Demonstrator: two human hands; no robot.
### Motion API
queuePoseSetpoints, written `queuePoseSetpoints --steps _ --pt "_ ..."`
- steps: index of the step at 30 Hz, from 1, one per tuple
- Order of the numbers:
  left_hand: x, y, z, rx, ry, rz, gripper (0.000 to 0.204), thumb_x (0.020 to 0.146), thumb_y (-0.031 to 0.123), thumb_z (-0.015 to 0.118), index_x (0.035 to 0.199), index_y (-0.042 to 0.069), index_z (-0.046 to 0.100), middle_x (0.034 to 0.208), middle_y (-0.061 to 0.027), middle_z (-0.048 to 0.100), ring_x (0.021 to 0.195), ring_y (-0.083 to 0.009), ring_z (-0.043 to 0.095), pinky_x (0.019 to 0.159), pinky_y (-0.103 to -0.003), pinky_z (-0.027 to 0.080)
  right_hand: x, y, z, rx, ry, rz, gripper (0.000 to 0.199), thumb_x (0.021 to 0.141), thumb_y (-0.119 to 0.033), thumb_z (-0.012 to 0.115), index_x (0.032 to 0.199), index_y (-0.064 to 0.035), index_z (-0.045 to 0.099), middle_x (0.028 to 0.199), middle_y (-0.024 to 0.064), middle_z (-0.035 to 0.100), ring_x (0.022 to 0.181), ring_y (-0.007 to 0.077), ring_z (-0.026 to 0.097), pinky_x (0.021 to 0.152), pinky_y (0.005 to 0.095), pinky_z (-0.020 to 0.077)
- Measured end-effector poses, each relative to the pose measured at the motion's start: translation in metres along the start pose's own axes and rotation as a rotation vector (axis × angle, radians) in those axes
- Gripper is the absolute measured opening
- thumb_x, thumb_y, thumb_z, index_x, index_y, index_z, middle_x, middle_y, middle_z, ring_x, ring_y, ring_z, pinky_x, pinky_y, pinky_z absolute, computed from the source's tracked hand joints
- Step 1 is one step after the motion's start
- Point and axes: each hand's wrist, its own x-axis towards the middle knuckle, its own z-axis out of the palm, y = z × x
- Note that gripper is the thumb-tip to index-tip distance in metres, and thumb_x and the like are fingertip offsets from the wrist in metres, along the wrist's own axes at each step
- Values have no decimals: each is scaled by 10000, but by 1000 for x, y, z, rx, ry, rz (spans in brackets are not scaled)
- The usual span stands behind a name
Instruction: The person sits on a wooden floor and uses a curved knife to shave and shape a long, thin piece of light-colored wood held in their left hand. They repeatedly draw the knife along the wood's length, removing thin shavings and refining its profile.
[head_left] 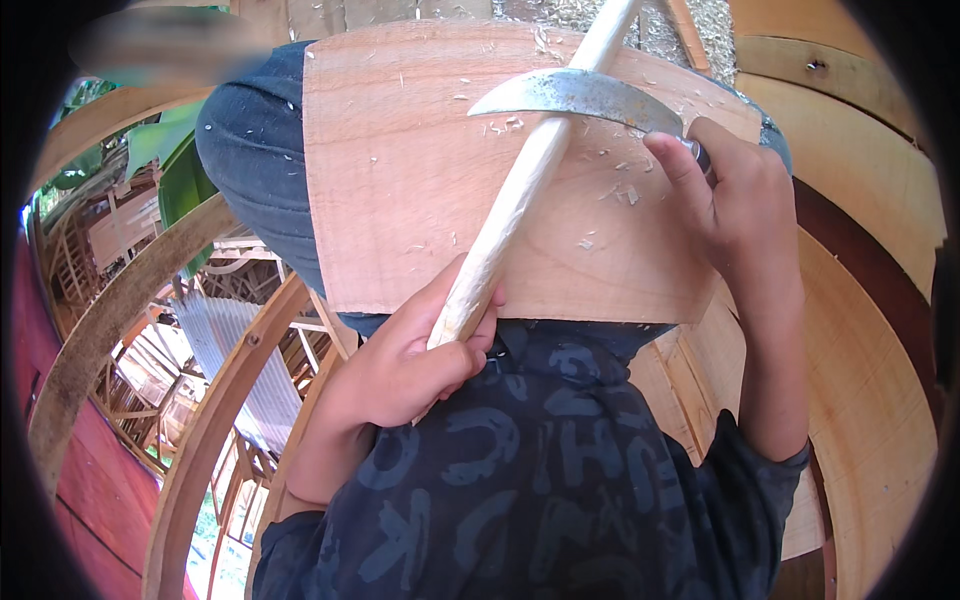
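Observation:
A pale, whittled wooden stick (518, 190) runs slantwise from my body up to the far edge of a flat wooden board (400, 180) on my lap. My left hand (425, 350) is wrapped round the stick's near end. In my right hand (735, 190) is a knife with a broad curved blade (570, 92); its dark handle shows only partly between thumb and fingers. The blade lies across the stick near the board's far side, its tip pointing left. Small wood shavings (625, 193) are scattered over the board.
More shavings (570, 12) cover the floor beyond the board. Wooden planks (850, 110) rise at my right. On the left are a wooden railing (225, 420), green leaves (180, 160) and a corrugated sheet (240, 360) lower down. My dark-trousered leg (255, 150) sticks out past the board.

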Motion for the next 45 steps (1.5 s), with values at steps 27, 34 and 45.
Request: queuePoseSetpoints --steps 27,34,45 --pt "3 -15 -10 -151 -148 -36 513 730 9 496 1232 20 396 798 -33 445 543 -71 420 479 -213 367 4 1 0 -104 -33 69 622 802 -592 652 576 -25 533 475 141 472 448 319 496 453 373 403" --pt "1 -19 -15 -226 -190 -47 521 735 -26 485 1244 21 384 790 -35 437 545 -72 418 477 -215 363 37 62 -6 -34 85 461 690 897 -612 531 613 17 560 477 139 369 425 207 386 446 371 328" --pt "6 -8 -10 -136 -129 -72 470 740 -13 497 1199 31 406 793 -24 430 568 -66 411 502 -207 349 -40 -40 7 212 -193 7 522 765 -483 750 639 -5 582 504 127 501 420 269 502 431 350 398"
